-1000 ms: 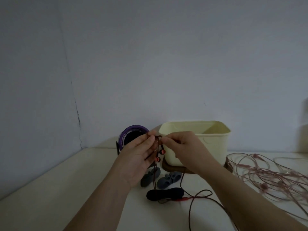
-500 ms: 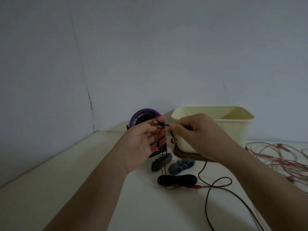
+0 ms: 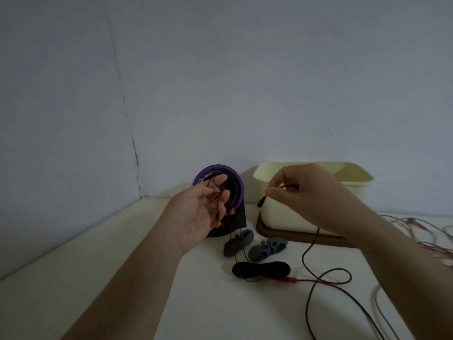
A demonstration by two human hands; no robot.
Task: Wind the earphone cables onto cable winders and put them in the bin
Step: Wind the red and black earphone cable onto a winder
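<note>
cable [image 3: 303, 257]: thin, floppy, probably tangles easy, I'd grab near the buds
left hand [image 3: 196, 214]: fingers hooked through its loop
right hand [image 3: 308, 192]: pinching it

Bare left hand [image 3: 196, 212], bare right hand [image 3: 306, 192] — forearms [image 3: 137, 278] bare too.

The light is dim over a plain grey-blue wall [image 3: 245, 69]. A thin dark crack [image 3: 132, 143] runs down the corner at the left. Below lies a pale cream table [image 3: 98, 253].

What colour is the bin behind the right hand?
Pale yellow; the bin shows best in the head view.
</note>
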